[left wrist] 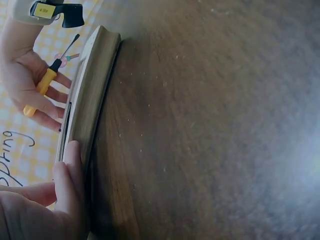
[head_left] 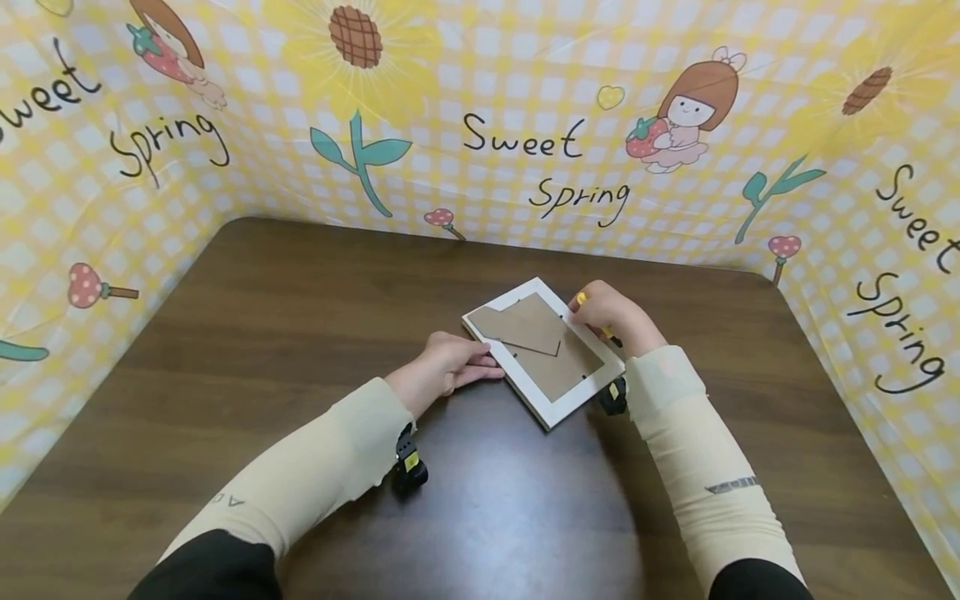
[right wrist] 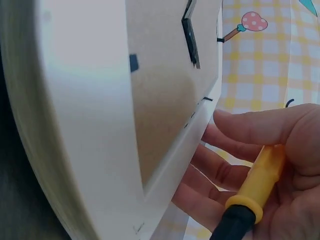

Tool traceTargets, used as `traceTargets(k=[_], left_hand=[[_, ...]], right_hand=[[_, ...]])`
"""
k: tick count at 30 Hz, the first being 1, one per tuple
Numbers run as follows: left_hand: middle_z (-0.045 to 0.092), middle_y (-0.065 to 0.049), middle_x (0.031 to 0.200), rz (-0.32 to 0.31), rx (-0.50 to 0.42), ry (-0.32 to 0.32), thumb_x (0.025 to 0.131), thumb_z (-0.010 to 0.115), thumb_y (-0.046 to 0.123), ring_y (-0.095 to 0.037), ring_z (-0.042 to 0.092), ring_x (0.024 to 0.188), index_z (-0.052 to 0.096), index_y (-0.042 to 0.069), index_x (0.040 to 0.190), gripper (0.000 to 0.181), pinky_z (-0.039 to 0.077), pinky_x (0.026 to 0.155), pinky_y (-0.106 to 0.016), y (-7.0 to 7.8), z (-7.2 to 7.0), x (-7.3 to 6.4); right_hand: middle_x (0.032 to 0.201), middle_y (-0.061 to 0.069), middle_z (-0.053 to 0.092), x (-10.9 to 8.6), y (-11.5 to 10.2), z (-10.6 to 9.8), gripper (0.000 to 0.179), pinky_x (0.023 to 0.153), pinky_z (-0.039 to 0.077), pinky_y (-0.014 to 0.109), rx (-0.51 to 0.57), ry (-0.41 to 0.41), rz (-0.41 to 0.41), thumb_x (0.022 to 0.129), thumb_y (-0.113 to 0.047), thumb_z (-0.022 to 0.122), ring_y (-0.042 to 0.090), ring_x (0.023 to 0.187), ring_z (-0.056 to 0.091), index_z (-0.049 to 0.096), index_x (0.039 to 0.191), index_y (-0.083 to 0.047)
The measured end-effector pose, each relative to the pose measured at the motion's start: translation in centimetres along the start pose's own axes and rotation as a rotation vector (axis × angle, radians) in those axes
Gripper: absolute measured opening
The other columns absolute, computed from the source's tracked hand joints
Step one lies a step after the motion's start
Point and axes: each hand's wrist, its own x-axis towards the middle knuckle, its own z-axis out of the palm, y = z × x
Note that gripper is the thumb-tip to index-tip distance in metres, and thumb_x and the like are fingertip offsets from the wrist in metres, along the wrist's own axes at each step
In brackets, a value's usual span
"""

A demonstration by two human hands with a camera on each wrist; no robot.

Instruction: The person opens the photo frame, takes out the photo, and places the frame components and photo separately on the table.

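A white picture frame (head_left: 528, 389) lies back side up close over the table, with a brown backing board (head_left: 577, 358) and a stand flap set in it. My left hand (head_left: 446, 362) holds its left edge, thumb and fingertips against the side in the left wrist view. At the opposite edge, my right hand (head_left: 611, 317) grips a screwdriver (left wrist: 46, 82) in its palm. The yellow handle crosses the fingers, and the metal tip points back toward the wrist. The right fingertips are right at the frame's edge, beside small black tabs (right wrist: 208, 99).
The dark wooden table (head_left: 300, 292) stretches around the frame. A yellow checked cloth (head_left: 510, 83) with printed flowers walls the back and both sides. Black wrist cameras (head_left: 408, 471) hang below both cream sleeves.
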Motion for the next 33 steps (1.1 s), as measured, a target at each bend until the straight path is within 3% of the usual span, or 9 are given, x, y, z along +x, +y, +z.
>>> traceTargets(k=[7, 12, 17, 22, 27, 33], left_hand=[[0.066, -0.013, 0.064, 0.027, 0.039, -0.005, 0.096, 0.058, -0.003, -0.021, 0.069, 0.053, 0.053, -0.015, 0.126, 0.033, 0.06, 0.07, -0.032, 0.1, 0.2, 0.3], [0.064, -0.012, 0.061, 0.044, 0.108, 0.004, 0.096, 0.058, -0.003, -0.02, 0.068, 0.05, 0.053, -0.016, 0.124, 0.032, 0.06, 0.066, -0.03, 0.3, 0.2, 0.4], [0.061, -0.011, 0.061, 0.093, 0.161, 0.015, 0.096, 0.057, -0.004, -0.017, 0.066, 0.048, 0.05, -0.017, 0.123, 0.031, 0.06, 0.063, -0.028, 0.5, 0.3, 0.7], [0.061, -0.01, 0.062, 0.121, 0.204, 0.019, 0.096, 0.057, -0.002, -0.015, 0.066, 0.049, 0.052, -0.014, 0.119, 0.026, 0.06, 0.063, -0.026, 0.6, 0.4, 0.9], [0.061, -0.009, 0.061, 0.147, 0.233, 0.02, 0.096, 0.056, -0.002, -0.014, 0.065, 0.048, 0.054, -0.01, 0.106, 0.013, 0.059, 0.06, -0.024, 0.8, 0.2, 1.1], [0.059, -0.007, 0.059, 0.198, 0.286, 0.002, 0.096, 0.056, -0.002, -0.012, 0.063, 0.047, 0.057, -0.012, 0.103, 0.013, 0.058, 0.058, -0.023, 1.1, -0.2, 1.6]], right_hand=[[0.109, 0.019, 0.059, 0.2, 0.1, 0.2, 0.035, 0.051, 0.04, 0.025, -0.046, 0.028, -0.019, 0.092, 0.002, 0.049, 0.019, 0.067, 0.049, 0.061, 0.125, 0.005], [0.103, 0.017, 0.055, 0.4, 0.3, 0.6, 0.034, 0.048, 0.04, 0.024, -0.071, 0.003, 0.011, 0.09, 0.004, 0.046, 0.017, 0.063, 0.048, 0.058, 0.122, 0.006], [0.108, 0.018, 0.055, 0.5, 0.4, 0.7, 0.035, 0.048, 0.041, 0.023, -0.057, 0.005, 0.041, 0.089, 0.006, 0.046, 0.015, 0.058, 0.046, 0.056, 0.123, 0.006], [0.109, 0.019, 0.055, 0.3, 0.4, 0.8, 0.037, 0.05, 0.041, 0.024, -0.043, 0.018, 0.056, 0.088, 0.007, 0.048, 0.015, 0.059, 0.046, 0.055, 0.124, 0.007], [0.103, 0.019, 0.053, -0.2, 0.5, 0.9, 0.034, 0.049, 0.042, 0.024, -0.034, 0.022, 0.051, 0.089, 0.007, 0.048, 0.016, 0.059, 0.047, 0.054, 0.123, 0.009], [0.103, 0.018, 0.051, -0.8, 0.6, 1.2, 0.031, 0.057, 0.046, 0.027, -0.003, 0.028, 0.048, 0.092, 0.005, 0.049, 0.024, 0.079, 0.051, 0.052, 0.122, 0.009]])
